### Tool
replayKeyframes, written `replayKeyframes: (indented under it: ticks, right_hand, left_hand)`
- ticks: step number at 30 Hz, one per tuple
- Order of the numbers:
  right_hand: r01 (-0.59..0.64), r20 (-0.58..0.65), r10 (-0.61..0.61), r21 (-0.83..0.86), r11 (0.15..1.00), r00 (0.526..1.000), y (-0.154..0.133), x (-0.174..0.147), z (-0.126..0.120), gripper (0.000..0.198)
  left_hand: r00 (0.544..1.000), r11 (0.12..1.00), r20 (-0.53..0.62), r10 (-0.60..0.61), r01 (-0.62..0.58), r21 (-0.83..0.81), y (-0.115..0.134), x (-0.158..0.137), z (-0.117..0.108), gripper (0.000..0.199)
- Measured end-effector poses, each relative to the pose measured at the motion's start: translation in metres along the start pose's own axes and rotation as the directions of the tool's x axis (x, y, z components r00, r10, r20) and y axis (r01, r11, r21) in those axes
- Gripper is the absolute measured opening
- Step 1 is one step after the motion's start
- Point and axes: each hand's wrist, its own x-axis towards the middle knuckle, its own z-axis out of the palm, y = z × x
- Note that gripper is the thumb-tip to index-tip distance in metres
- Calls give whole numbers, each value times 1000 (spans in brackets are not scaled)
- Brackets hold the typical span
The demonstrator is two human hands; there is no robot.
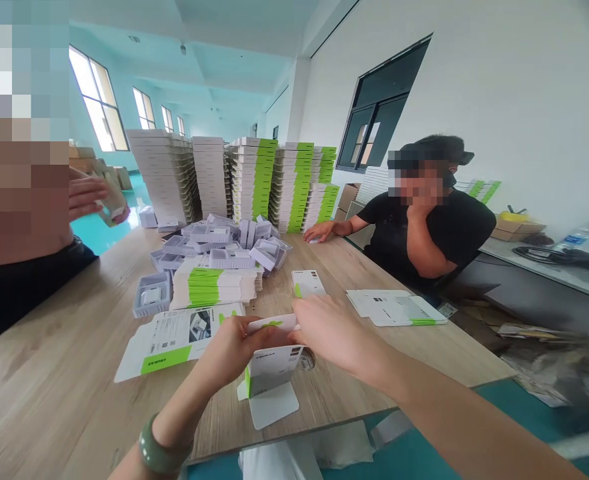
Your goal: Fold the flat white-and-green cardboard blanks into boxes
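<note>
Between my hands stands a partly folded white-and-green carton (277, 367), its long flap hanging toward the table's near edge. My left hand (234, 347) pinches the carton's upper left edge, thumb on the top panel. On the upper right edge, my right hand (321, 323) is closed, with its fingertips partly hidden. A flattened printed carton (174, 340) lies left of my left hand. Beyond my right hand lies a small white-and-green carton (307, 283), partly covered by that hand. A round clear thing (307, 359), perhaps a tape roll, shows beside the held carton.
A stack of flat cartons (214, 287) sits under a heap of pale plastic trays (214, 237). Tall piles of finished boxes (254, 180) stand behind. Another flat carton (399, 308) lies right. One person (424, 220) sits at right; another person's hand (87, 195) shows at left.
</note>
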Motion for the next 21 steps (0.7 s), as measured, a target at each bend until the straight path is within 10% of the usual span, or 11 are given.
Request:
replayKeyframes:
  ticks: [6, 12, 21]
  right_hand:
    - [-65, -128, 89, 183, 981, 988, 5, 2, 24, 9]
    - [227, -325, -76, 456, 861, 943, 20, -1, 53, 43]
    - [215, -192, -105, 926, 310, 976, 46, 8, 78, 61]
  left_hand:
    - [998, 993, -24, -58, 61, 101, -1, -4, 2, 43]
    - [996, 993, -10, -83, 84, 87, -4, -2, 3, 43]
    - [995, 993, 42, -88, 91, -69, -14, 0, 5, 52]
